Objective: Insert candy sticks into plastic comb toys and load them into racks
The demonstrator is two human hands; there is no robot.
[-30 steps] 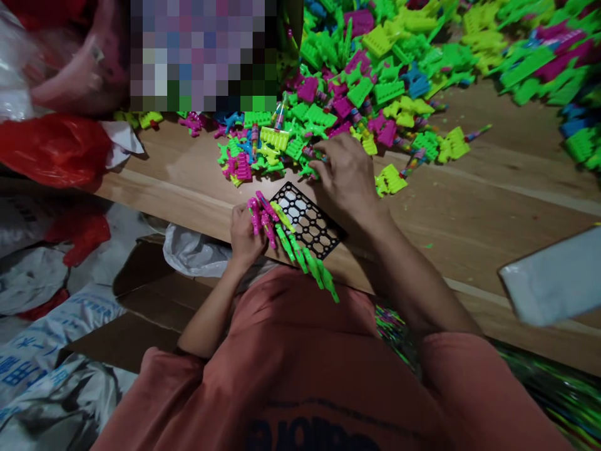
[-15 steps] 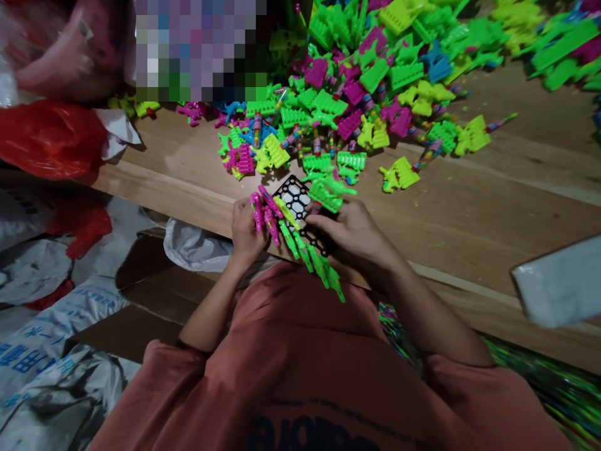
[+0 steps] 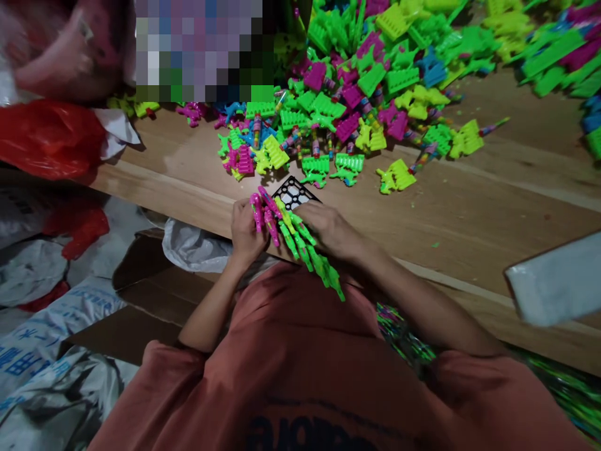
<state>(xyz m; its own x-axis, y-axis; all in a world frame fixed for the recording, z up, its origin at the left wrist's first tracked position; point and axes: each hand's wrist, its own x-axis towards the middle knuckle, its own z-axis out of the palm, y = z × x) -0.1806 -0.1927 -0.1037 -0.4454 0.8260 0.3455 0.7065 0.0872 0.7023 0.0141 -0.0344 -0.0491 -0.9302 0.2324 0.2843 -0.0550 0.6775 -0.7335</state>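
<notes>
My left hand is closed round one end of a bunch of animal-shaped plastic toys. Pink toys lie nearest its fingers, then a yellow toy, then a fanned row of green toys reaching towards my shirt. My right hand presses against the other side of the bunch, its curled fingers at a green toy; the fingertips are partly hidden. Under the hands, at the table edge, sits a black lattice tray with white showing through its holes, mostly covered.
A heap of green, pink, yellow and blue toys, some with candy-filled tubes, spreads over the wooden table. A white packet lies at right, a red plastic bag at left. Below stand an open cardboard box and printed sacks.
My right hand has moved left with a green toy and brought it against the bunch, covering more of the lattice tray. The left hand stays in place.
</notes>
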